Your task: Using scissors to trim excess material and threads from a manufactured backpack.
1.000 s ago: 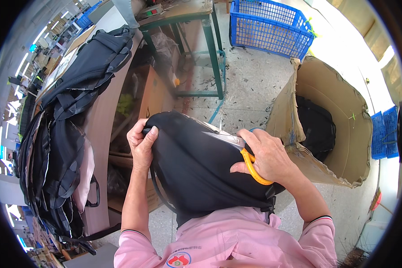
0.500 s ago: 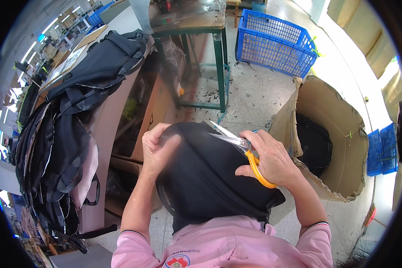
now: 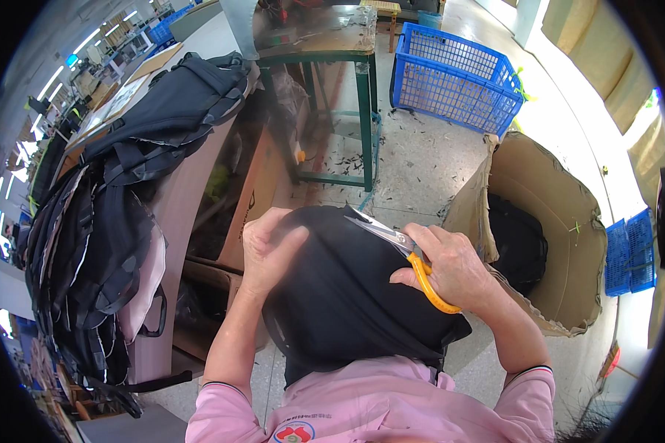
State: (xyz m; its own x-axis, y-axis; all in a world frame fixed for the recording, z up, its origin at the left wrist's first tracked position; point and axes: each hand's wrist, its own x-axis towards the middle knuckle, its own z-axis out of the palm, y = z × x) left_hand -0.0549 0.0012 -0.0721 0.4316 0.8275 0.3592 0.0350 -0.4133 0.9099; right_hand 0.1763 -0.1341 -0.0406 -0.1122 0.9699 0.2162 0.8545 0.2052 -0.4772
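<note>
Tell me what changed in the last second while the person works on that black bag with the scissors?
The right hand brought the orange-handled metal scissors from the side of the black fabric bag up to its top edge, blades pointing left. The left hand shifted from gripping the edge to lying flat on the fabric. The bag stays on the lap; the open cardboard box is unmoved.

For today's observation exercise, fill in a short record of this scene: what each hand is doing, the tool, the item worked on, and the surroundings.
left hand: pressed flat on the black bag
right hand: holds the scissors, blades at the bag's top edge
scissors: orange handles, metal blades
black bag: on the person's lap
left side: stack of black bags on a table
right side: cardboard box with dark items inside
behind: blue crate
</note>
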